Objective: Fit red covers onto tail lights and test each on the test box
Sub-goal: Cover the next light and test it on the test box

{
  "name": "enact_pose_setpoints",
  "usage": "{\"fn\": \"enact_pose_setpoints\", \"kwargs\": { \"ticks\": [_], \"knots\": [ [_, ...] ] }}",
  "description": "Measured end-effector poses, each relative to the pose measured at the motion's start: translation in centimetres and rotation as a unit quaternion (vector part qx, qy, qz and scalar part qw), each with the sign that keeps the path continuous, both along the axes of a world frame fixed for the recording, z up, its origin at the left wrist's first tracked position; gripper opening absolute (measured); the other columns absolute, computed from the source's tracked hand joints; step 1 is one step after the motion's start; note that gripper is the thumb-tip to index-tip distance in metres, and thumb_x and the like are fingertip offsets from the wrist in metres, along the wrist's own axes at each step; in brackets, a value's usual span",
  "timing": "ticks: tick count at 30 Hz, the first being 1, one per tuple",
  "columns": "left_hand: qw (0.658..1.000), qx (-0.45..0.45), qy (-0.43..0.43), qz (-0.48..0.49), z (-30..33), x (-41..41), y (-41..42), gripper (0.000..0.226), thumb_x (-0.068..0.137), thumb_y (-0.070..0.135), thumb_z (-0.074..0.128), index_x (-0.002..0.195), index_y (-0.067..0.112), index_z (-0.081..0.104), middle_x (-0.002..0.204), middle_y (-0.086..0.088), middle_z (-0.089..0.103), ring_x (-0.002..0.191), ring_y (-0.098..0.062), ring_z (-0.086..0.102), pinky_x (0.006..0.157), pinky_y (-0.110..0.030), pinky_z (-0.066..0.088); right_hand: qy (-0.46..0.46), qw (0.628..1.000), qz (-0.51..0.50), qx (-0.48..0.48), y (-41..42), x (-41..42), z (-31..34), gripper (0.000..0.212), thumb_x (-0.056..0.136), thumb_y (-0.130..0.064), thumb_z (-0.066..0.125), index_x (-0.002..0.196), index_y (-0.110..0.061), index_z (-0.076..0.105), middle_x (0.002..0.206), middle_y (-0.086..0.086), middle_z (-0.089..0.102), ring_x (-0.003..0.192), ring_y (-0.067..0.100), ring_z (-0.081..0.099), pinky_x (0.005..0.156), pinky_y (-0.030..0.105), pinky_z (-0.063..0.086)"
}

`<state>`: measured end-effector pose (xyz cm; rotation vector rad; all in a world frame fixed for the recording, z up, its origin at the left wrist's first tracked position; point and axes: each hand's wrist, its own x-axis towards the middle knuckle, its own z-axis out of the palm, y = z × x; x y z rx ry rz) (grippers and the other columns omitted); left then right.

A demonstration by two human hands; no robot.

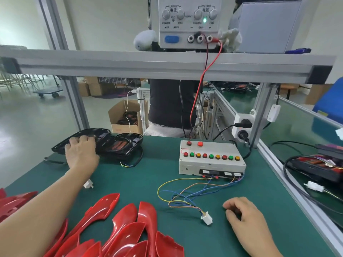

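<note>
Head view, left hand: the left hand (81, 152) was stretched out to the far left of the green bench (130, 182), and its curled fingers (87, 140) were laid over the edge of a black tail light (81, 140), which was being grasped
Head view, tail lights: a second black tail light (120, 145) was lying just right of the grasping fingers, touching the first one; red-orange inserts were seen inside it, and a black cable with coloured wire ends (130, 165) was trailing from it toward the near side
Head view, right hand: the right hand (245, 217) was rested on the bench at the near right, fingers loosely curled and nothing held
Head view, red covers: a heap of glossy red covers (130, 229) was spread at the near edge, beneath the left forearm and well left of the right hand
Head view, test box: the grey test box (211, 162) with rows of red, green and amber buttons was set beyond the right hand; thin coloured wires (178, 197) were run from its front to a white connector (207, 217) lying just left of the right hand
Head view, shelf: a bench power supply (189, 23) was stood overhead with a green lamp lit
</note>
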<state>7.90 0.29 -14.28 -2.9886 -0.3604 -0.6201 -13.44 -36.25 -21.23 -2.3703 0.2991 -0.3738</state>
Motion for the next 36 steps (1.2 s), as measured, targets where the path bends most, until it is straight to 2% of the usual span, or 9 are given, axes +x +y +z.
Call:
{"fn": "enact_pose_setpoints", "kwargs": {
  "ticks": [7,16,19,21,23,25,30,33,36],
  "knots": [
    [0.970,-0.093,-0.201,-0.095,3.0,-2.4,-0.6,0.027,0.085,0.004,0.062,0.107,-0.011,0.055,0.106,-0.029,0.054,0.097,-0.045,0.046,0.083,-0.055,0.037,0.009,1.000,-0.004,0.004,0.0,-0.1,0.1,0.034,0.083,-0.005,0.067,0.074,-0.037,0.059,0.085,-0.013,0.061,0.086,0.011,0.055,0.082,0.030,0.041],
    [0.848,-0.053,-0.355,-0.390,3.9,-13.7,-9.5,0.029,0.083,0.014,0.058,0.107,-0.003,0.063,0.111,-0.012,0.063,0.096,-0.033,0.049,0.084,-0.042,0.041,-0.083,0.971,0.017,0.224,2.0,-1.1,3.4,0.023,0.087,-0.021,0.068,0.104,-0.036,0.064,0.102,-0.011,0.070,0.095,-0.007,0.060,0.077,0.001,0.041],
    [0.800,-0.053,-0.364,-0.473,2.8,-17.0,-13.8,0.027,0.086,0.014,0.060,0.109,0.001,0.063,0.116,-0.006,0.058,0.095,-0.027,0.049,0.083,-0.037,0.042,-0.052,0.883,0.145,0.444,4.9,-1.1,6.2,0.032,0.101,-0.024,0.046,0.133,-0.025,0.049,0.106,-0.009,0.071,0.101,0.006,0.065,0.085,0.016,0.049],
    [0.769,-0.055,-0.368,-0.520,1.7,-18.5,-16.3,0.029,0.084,0.014,0.062,0.110,0.002,0.062,0.119,-0.004,0.055,0.093,-0.024,0.050,0.084,-0.034,0.041,-0.063,0.814,0.211,0.538,6.3,-1.4,7.8,0.060,0.093,-0.046,0.056,0.144,-0.022,0.036,0.127,0.002,0.064,0.118,0.016,0.060,0.101,0.032,0.045],
    [0.752,-0.055,-0.347,-0.557,0.8,-19.5,-18.2,0.033,0.082,0.016,0.062,0.112,0.004,0.056,0.121,-0.004,0.051,0.094,-0.022,0.047,0.085,-0.030,0.039,-0.083,0.775,0.212,0.590,6.5,-1.9,7.9,0.078,0.082,-0.056,0.066,0.138,-0.008,0.042,0.129,0.014,0.061,0.119,0.028,0.058,0.101,0.038,0.047],
    [0.753,-0.054,-0.302,-0.582,0.7,-20.0,-19.3,0.042,0.078,0.016,0.065,0.116,0.005,0.052,0.123,-0.003,0.048,0.098,-0.021,0.046,0.090,-0.028,0.037,-0.109,0.760,0.145,0.624,5.7,-2.6,7.8,0.061,0.080,-0.049,0.071,0.120,-0.005,0.054,0.101,0.020,0.056,0.087,0.031,0.055,0.077,0.032,0.050],
    [0.758,-0.105,-0.173,-0.620,1.6,-20.0,-17.6,0.033,0.075,0.018,0.063,0.107,0.017,0.056,0.114,0.002,0.051,0.103,-0.019,0.050,0.094,-0.027,0.038,-0.120,0.798,0.038,0.589,1.9,-1.7,7.7,0.038,0.102,-0.025,0.038,0.123,-0.003,0.060,0.113,0.013,0.072,0.099,0.025,0.069,0.078,0.037,0.060],
    [0.799,-0.187,-0.086,-0.565,2.5,-18.9,-14.0,0.012,0.077,0.023,0.054,0.083,0.019,0.063,0.087,0.008,0.057,0.083,-0.014,0.053,0.074,-0.029,0.040,-0.087,0.834,-0.023,0.545,-1.1,-1.8,8.0,0.034,0.101,-0.027,0.039,0.113,-0.012,0.067,0.100,0.008,0.076,0.083,0.021,0.073,0.067,0.040,0.061],
    [0.791,-0.274,0.068,-0.543,2.8,-17.7,-10.5,0.014,0.068,0.023,0.062,0.077,0.033,0.064,0.082,0.012,0.060,0.081,-0.005,0.054,0.074,-0.024,0.041,-0.045,0.852,-0.058,0.519,-3.7,-2.2,7.3,0.032,0.099,-0.028,0.043,0.100,-0.016,0.072,0.092,0.008,0.077,0.073,0.022,0.073,0.065,0.042,0.061]
  ]
}}
